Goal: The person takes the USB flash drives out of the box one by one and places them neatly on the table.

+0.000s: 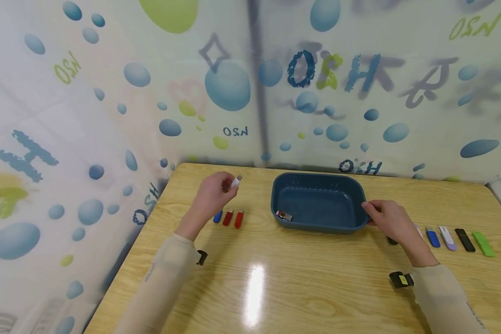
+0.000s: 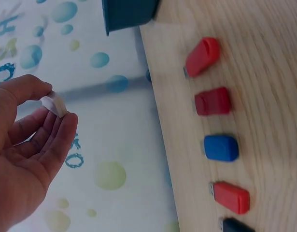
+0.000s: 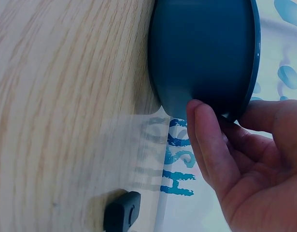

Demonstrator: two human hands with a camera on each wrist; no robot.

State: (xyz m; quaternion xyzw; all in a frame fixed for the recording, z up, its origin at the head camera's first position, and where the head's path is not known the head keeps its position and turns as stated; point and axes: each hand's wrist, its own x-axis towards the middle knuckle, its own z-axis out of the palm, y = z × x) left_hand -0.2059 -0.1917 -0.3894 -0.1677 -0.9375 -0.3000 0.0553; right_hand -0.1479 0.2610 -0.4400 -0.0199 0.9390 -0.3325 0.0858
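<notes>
Between thumb and fingers my left hand [image 1: 215,189] pinches a white USB stick [image 1: 235,181], raised over the table left of a dark blue tray [image 1: 317,228]. The same stick [image 2: 54,104] shows in the left wrist view, partly covered by the fingertips. My right hand [image 1: 390,221] grips the tray's right end, thumb at the rim and fingers against the outer wall [image 3: 201,58]. Inside the tray, at its left front corner, lies a red and silver USB stick [image 1: 284,215]. Below the left hand, a red USB stick [image 1: 239,219], a dark red one [image 1: 228,217] and a blue one [image 1: 218,216] lie in a row.
Right of the tray lies another row: a blue USB stick [image 1: 433,237], a white and purple one [image 1: 447,238], a black one [image 1: 465,240] and a green one [image 1: 483,244]; the right hand partly hides others. A patterned curtain [image 1: 234,153] hangs behind the wooden table [image 1: 300,287].
</notes>
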